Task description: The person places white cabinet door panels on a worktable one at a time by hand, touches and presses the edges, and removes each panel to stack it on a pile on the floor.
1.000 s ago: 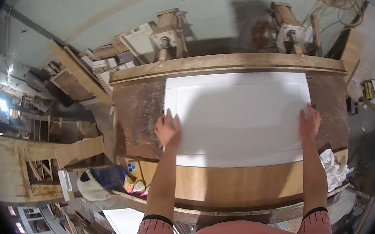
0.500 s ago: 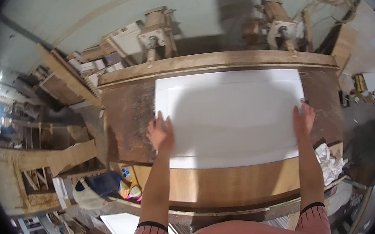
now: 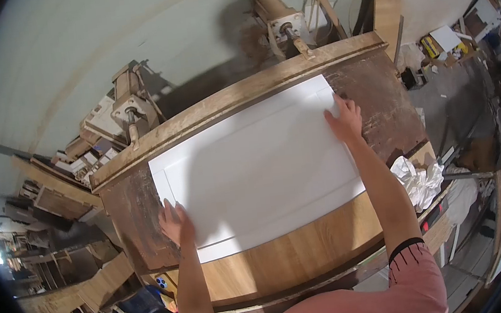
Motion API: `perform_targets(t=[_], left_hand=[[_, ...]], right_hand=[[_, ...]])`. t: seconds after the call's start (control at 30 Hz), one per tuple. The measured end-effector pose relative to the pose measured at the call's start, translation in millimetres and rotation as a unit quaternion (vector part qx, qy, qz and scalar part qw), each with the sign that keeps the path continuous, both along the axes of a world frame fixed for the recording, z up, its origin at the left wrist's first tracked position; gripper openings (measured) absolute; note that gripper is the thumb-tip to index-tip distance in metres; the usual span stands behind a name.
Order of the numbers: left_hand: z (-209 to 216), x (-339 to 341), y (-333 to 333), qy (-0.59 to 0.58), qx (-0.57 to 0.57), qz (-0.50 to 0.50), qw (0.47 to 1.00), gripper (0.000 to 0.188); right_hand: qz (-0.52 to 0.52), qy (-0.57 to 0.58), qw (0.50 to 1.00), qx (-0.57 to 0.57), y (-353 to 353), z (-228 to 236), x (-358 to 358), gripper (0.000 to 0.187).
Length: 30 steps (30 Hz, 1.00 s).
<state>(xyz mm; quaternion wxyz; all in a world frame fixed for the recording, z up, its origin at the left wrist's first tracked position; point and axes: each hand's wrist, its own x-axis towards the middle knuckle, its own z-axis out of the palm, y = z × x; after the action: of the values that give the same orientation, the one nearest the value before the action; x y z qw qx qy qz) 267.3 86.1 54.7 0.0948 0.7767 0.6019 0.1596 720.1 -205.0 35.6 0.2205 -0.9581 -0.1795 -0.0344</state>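
Note:
A white cabinet door panel with a recessed frame lies on the brown workbench. Its far long edge is close to the wooden rail at the back. My left hand grips the panel's left short edge near the front corner, with the thumb toward the white face. At the right short edge, farther back, my right hand holds the panel with its fingers along the outside. The undersides of both grips are hidden. A wood-grain board shows along the near side of the panel.
Two cylinder devices with rods reach the back rail from behind. Crumpled white sheeting lies at the bench's right front corner. Dark blue cloth sits by the left front corner. Wood offcuts are stacked beyond the far left.
The whole view has swung, so the bench now looks tilted, its right end higher. Both hands remain at the panel's short edges, the left now nearer the front corner, the right farther back.

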Motion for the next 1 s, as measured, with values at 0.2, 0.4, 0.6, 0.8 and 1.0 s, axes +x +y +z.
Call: perform_targets(t=[0.2, 0.4, 0.6, 0.8, 1.0], left_hand=[[-5.4, 4.8, 0.2, 0.03, -0.013, 0.008, 0.999, 0.049], [1.5, -0.5, 0.0, 0.015, -0.03, 0.002, 0.999, 0.049], [-3.8, 9.8, 4.6, -0.008, -0.039, 0.017, 0.999, 0.051], [-20.2, -25.2, 59.5, -0.013, -0.007, -0.006, 1.0, 0.053], [0.5, -0.2, 92.1, -0.229, -0.277, 0.025, 0.933, 0.039]], right_hand=[[-0.042, 0.055, 0.996, -0.056, 39.8, 4.8, 26.3, 0.059], [-0.059, 0.079, 0.995, -0.028, 40.9, 3.6, 17.2, 0.052], [-0.008, 0.227, 0.881, 0.415, -7.8, -44.8, 69.8, 0.048], [-0.108, 0.017, 0.994, 0.027, 39.9, -17.1, 20.7, 0.05], [-0.076, 0.087, 0.962, 0.249, -17.9, -44.2, 60.7, 0.028]])
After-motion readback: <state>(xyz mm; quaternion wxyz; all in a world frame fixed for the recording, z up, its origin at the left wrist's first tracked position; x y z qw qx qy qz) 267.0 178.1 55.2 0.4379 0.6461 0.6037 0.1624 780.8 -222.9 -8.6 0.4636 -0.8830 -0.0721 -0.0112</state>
